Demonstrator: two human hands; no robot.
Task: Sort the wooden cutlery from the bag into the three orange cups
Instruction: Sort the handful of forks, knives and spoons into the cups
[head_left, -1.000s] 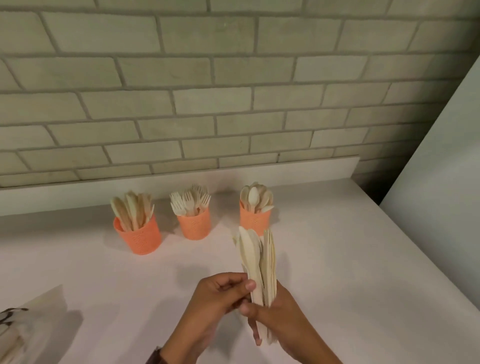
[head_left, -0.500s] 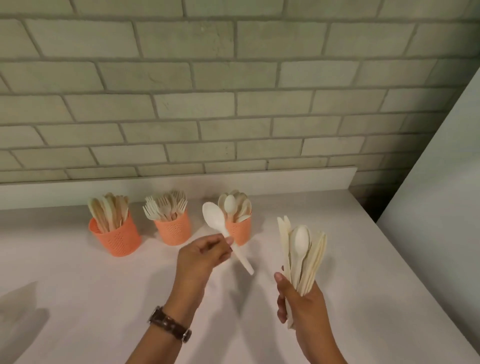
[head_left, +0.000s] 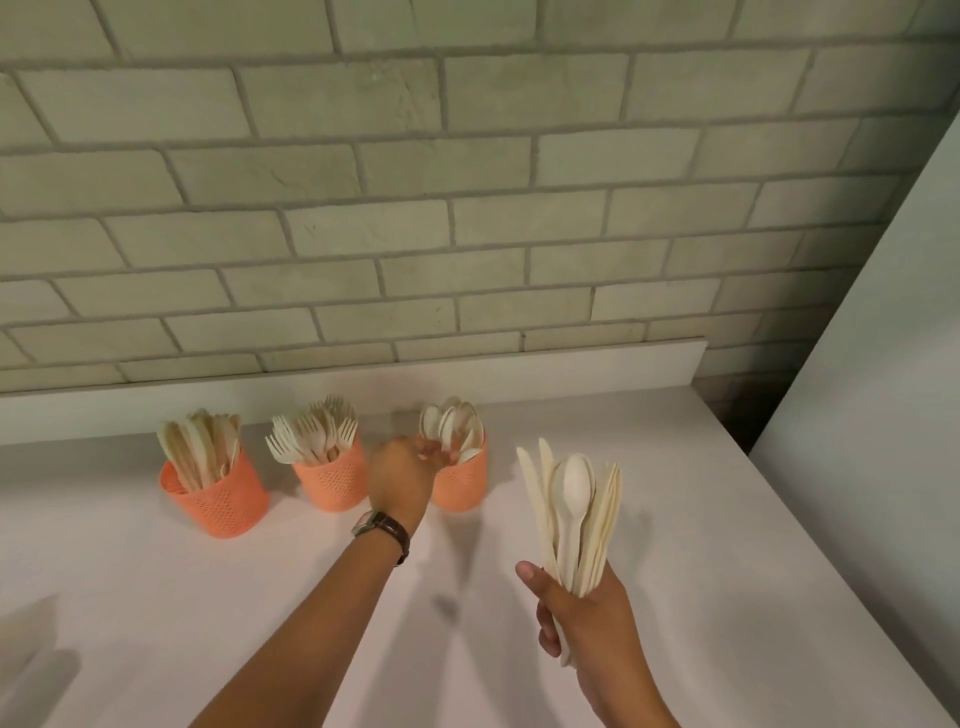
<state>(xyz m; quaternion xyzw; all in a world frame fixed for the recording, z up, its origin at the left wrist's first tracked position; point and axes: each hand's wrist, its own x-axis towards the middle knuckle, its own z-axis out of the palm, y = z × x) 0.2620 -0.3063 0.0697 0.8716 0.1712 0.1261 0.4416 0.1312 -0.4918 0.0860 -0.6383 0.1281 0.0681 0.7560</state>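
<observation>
Three orange perforated cups stand in a row near the wall. The left cup (head_left: 218, 506) holds knives, the middle cup (head_left: 332, 480) forks, the right cup (head_left: 465, 483) spoons. My left hand (head_left: 402, 478) reaches to the rim of the right cup, its fingertips pinched on a wooden spoon (head_left: 447, 428) among the spoons standing there. My right hand (head_left: 587, 618) grips a fanned bundle of wooden cutlery (head_left: 571, 499) upright over the counter, with a spoon at the front and knives behind it.
The white counter (head_left: 675, 519) ends at a brick wall with a low white ledge (head_left: 519, 369). A tall white panel (head_left: 872, 364) borders the right side. A blurred pale edge of the bag (head_left: 26, 634) shows at the lower left.
My left hand pulled one spoon out of the bundle, carried it forward and lowered it into the right cup. My right hand moved right with the bundle.
</observation>
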